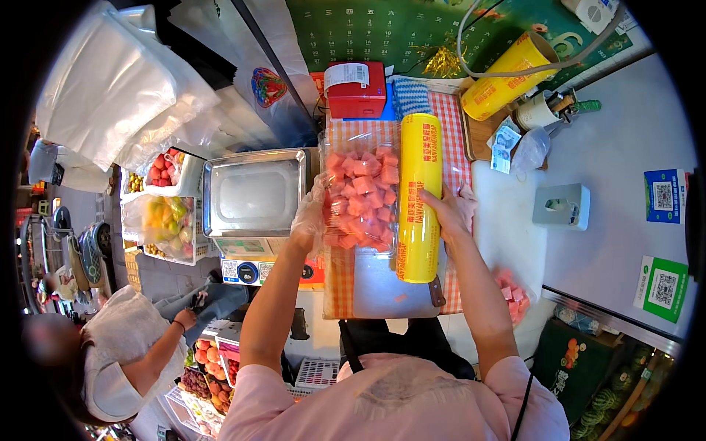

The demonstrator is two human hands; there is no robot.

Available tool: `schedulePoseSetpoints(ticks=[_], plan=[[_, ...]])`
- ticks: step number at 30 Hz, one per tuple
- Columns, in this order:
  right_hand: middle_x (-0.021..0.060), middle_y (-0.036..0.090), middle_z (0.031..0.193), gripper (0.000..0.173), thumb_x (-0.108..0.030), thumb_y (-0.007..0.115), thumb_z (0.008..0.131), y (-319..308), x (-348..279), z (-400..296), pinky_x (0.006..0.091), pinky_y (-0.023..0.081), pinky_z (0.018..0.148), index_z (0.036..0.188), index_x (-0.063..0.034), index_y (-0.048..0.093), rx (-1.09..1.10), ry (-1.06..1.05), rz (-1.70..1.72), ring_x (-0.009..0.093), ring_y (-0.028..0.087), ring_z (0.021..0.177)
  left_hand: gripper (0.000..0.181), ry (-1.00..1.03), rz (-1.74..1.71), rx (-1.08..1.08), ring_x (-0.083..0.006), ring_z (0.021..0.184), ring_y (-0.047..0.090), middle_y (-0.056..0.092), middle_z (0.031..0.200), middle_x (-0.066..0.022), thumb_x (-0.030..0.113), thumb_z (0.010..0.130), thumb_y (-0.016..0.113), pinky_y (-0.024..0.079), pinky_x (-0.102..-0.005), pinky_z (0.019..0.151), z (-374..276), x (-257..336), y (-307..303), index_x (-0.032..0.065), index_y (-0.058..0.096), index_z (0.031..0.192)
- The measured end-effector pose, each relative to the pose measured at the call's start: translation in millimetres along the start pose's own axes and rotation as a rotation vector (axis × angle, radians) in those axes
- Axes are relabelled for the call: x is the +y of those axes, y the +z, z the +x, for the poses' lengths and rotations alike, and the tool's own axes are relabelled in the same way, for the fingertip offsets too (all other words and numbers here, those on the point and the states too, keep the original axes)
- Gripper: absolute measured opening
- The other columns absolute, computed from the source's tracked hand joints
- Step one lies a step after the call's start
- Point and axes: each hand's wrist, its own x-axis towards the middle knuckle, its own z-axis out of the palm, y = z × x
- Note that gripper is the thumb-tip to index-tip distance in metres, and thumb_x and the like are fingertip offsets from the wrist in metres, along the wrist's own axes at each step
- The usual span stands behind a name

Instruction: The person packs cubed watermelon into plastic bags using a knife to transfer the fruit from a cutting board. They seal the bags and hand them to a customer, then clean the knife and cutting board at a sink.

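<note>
A clear container of cut watermelon cubes [361,201] lies in front of me, with thin clear film over it. My left hand [310,212], in a clear plastic glove, grips the container's left side. Upright in the view, just right of the fruit, is a yellow roll of cling wrap [420,242] with red lettering. My right hand [448,216] holds this roll from its right side, thumb on top. Beneath them is a pale cutting board [375,289]. A knife's brown handle [437,292] sticks out below the roll; the blade is mostly hidden.
Left of the board stands a scale with a steel tray [253,193]. A red label printer [357,91] sits behind the fruit. At right are a second yellow roll [510,77], a tool cup [535,113] and more watermelon cubes [513,297]. A person [132,353] is at lower left.
</note>
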Motion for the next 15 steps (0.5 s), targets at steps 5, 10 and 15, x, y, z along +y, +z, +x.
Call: schedulePoseSetpoints(ticks=[5, 10, 15], plan=[[0.0121, 0.064, 0.118, 0.063, -0.025, 0.074, 0.088, 4, 8, 3, 0.0393, 0.057, 0.088, 0.140, -0.0010, 0.046, -0.148, 0.056, 0.164, 0.023, 0.065, 0.104, 0.050, 0.002, -0.034, -0.013, -0.0205, 0.105, 0.066, 0.065, 0.123, -0.0063, 0.046, 0.102, 0.054, 0.056, -0.0389, 0.090, 21, -12, -29, 0.0096, 0.054, 0.137], [0.0165, 0.064, 0.126, 0.063, -0.040, 0.065, 0.093, 18, 25, 9, 0.0474, 0.056, 0.094, 0.140, -0.0018, 0.048, -0.366, 0.200, 0.461, 0.031, 0.066, 0.110, 0.050, -0.128, -0.209, -0.167, -0.0196, 0.112, 0.063, 0.064, 0.126, -0.0061, 0.043, 0.104, 0.052, 0.054, -0.0390, 0.096, 4, 9, -31, 0.0120, 0.049, 0.143], [0.0202, 0.062, 0.130, 0.069, -0.047, 0.058, 0.094, 26, 40, 1, 0.0510, 0.055, 0.096, 0.143, -0.0013, 0.045, -0.529, 0.270, 0.697, 0.035, 0.065, 0.113, 0.060, -0.034, -0.150, -0.205, -0.0251, 0.124, 0.058, 0.056, 0.141, -0.0082, 0.047, 0.103, 0.050, 0.050, -0.0444, 0.103, -32, 19, -36, 0.0113, 0.041, 0.149]])
